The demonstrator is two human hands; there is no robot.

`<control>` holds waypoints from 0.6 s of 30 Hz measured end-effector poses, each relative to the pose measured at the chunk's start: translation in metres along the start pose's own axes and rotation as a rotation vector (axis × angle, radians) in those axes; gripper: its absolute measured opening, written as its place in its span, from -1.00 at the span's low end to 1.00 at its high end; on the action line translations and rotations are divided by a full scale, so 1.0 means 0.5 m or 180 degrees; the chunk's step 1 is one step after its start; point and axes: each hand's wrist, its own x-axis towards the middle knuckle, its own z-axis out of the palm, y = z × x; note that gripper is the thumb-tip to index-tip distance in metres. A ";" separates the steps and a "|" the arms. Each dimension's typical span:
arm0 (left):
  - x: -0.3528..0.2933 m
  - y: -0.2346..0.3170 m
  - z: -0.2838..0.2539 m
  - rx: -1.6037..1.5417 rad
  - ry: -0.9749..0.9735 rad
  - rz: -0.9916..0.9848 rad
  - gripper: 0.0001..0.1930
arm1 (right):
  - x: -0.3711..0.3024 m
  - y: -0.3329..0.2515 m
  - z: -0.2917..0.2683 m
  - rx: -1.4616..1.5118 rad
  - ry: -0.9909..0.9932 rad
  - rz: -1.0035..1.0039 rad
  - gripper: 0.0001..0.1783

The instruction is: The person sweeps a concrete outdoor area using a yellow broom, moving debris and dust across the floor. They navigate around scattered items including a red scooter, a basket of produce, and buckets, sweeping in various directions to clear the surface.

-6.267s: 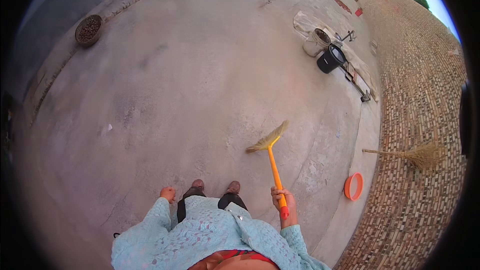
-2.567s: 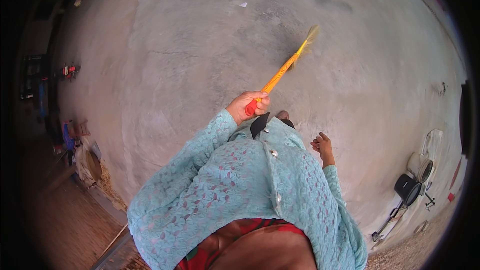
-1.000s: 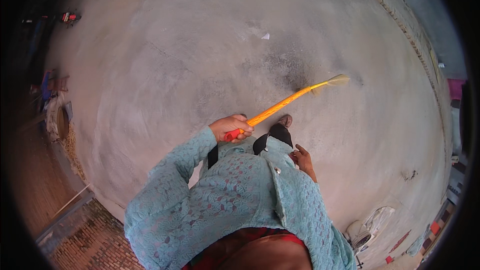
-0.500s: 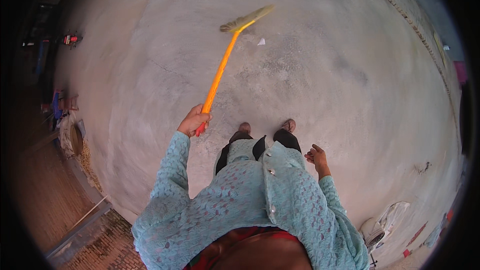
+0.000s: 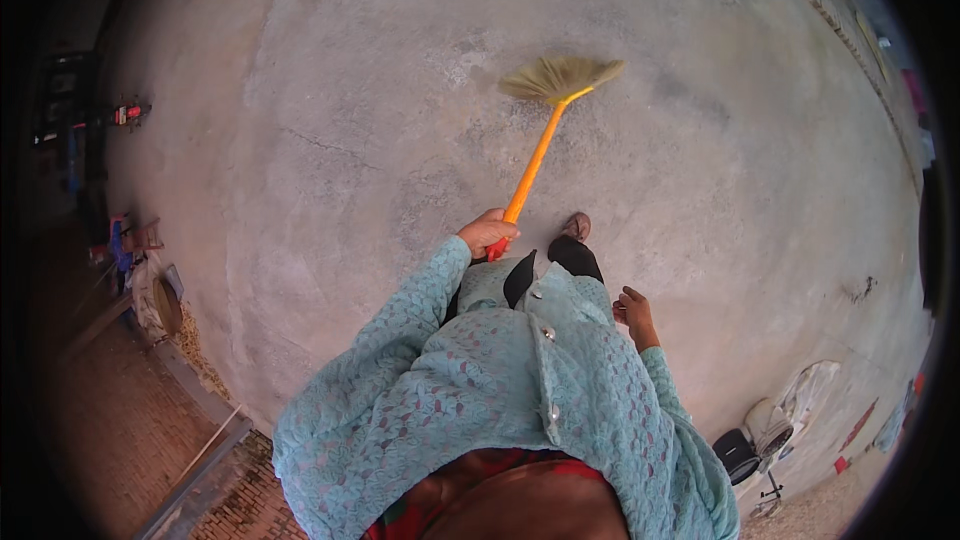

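My left hand [image 5: 487, 231] is closed around the red end of a broom's orange handle, in front of my body. The broom [image 5: 538, 155] slants away from me toward the upper right. Its tan bristle head [image 5: 562, 78] is fanned out on the grey concrete floor [image 5: 380, 110]. My right hand [image 5: 634, 316] hangs beside my right hip, fingers loosely bent and slightly apart, with nothing seen in it. One brown shoe [image 5: 577, 227] shows ahead of me; my left foot is hidden behind the left hand and clothing.
At the lower right stand a black round-edged object [image 5: 737, 455] and a pale sack [image 5: 808, 390]. To the left are a basket-like round thing [image 5: 166, 304] and a brick-paved strip [image 5: 110, 410]. A small red vehicle [image 5: 130, 114] is farther off. A low ledge [image 5: 820, 8] runs along the far right.
My left hand has swung the broom to the right, and its bristles are now spread wider. A small white scrap near the head is no longer visible. My right hand has barely moved.
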 end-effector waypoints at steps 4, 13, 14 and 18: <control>0.004 0.015 0.052 -0.0549 -0.0760 0.0095 -0.84 | 0.000 -0.097 0.041 0.0061 -0.0117 -0.0202 -0.47; -0.120 0.112 0.156 -0.0907 -0.1479 0.0277 -0.74 | 0.012 -0.364 0.299 0.3384 -0.1628 -0.0841 -0.77; -0.142 0.124 0.154 -0.0766 -0.1424 0.0366 -0.74 | -0.005 -0.380 0.316 0.3414 -0.1759 -0.0773 -0.80; -0.211 0.160 0.167 -0.0292 -0.1136 0.0799 -0.69 | -0.061 -0.453 0.334 0.3804 -0.2829 -0.0190 -0.86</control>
